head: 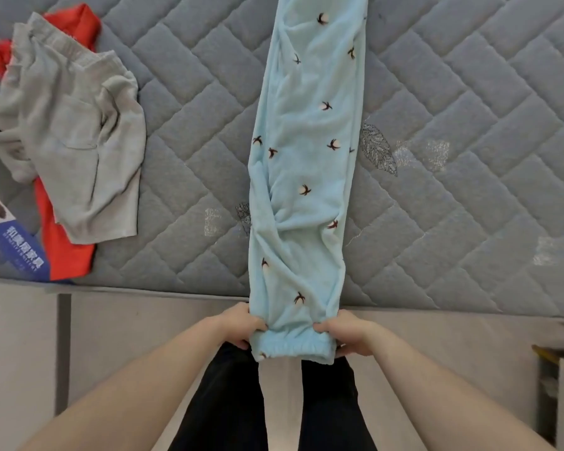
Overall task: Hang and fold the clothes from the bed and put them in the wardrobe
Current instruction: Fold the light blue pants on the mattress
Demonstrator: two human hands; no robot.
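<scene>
On the grey quilted mattress (pixel 183 131), the light blue fleece trousers with small dark bird prints (pixel 306 164) lie stretched flat, long axis running straight away from the person, elastic cuff end hanging just past the near edge; the left hand (pixel 241 325) and right hand (pixel 347 333) each pinch a side of that cuff, fingers curled round the fabric; well apart to the left, a crumpled grey garment (pixel 79 141) lies over a red garment (pixel 66 249), beside a blue printed box (pixel 10 252).
</scene>
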